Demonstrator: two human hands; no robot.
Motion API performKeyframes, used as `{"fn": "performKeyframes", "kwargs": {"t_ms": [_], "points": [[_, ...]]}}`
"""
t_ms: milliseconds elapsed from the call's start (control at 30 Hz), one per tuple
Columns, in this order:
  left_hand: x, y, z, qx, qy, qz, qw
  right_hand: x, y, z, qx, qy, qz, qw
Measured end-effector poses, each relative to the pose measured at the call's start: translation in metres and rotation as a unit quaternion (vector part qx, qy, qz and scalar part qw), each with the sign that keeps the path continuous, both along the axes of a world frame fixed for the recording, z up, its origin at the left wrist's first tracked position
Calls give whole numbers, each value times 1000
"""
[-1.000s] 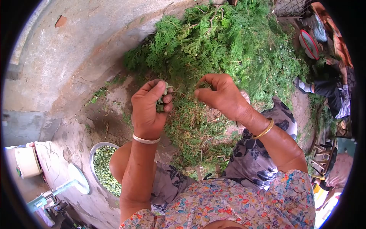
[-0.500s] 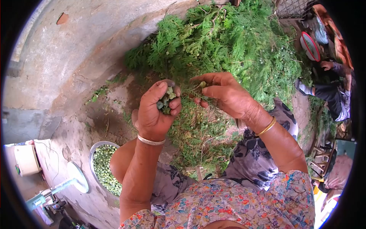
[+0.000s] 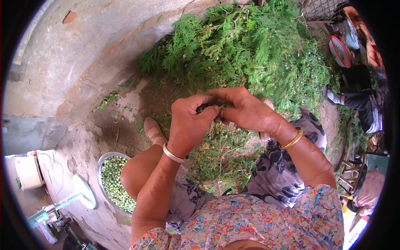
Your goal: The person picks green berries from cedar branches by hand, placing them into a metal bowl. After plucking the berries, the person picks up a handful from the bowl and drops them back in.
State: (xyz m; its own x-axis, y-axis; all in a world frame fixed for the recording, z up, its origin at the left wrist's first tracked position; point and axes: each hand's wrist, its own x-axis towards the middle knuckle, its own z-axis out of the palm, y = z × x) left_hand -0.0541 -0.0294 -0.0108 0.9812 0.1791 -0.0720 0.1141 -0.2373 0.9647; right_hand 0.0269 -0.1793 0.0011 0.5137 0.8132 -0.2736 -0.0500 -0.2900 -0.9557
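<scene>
My left hand (image 3: 189, 123), with a pale bangle at its wrist, is curled round small green cones (image 3: 203, 108), which show only in part between the fingers. Against its fingertips, my right hand (image 3: 246, 110) is closed in a pinch; what lies between its fingers is hidden. Both hands meet above ground strewn with green sprig scraps (image 3: 221, 158). Beyond them lies a large heap of leafy green branches (image 3: 250, 50). A metal basin (image 3: 101, 175) full of small green cones (image 3: 114, 179) stands to the left of my knee.
A concrete wall (image 3: 96, 46) runs along the upper left. At the lower left stands a pale blue fan (image 3: 84, 191). Another person's leg (image 3: 358, 102) and a red-rimmed bowl (image 3: 339, 52) are at the right. A wooden stool (image 3: 349, 177) is at the lower right.
My left hand has turned over and moved right, so its cones are mostly covered. The fingers of both hands have come together. The other person's hand has gone from view.
</scene>
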Motion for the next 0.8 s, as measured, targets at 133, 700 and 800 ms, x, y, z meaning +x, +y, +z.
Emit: {"fn": "performKeyframes", "kwargs": {"t_ms": [133,700,800], "points": [[0,-2,-1,11,-20,3,1000,2,-1,4,-17,27,27,999],[0,21,-1,-574,12,15,818,19,-8,-14,199,316,-161,914],[0,13,5,-440,-1,31,897,13,-3,-5,189,328,-173,909]]}}
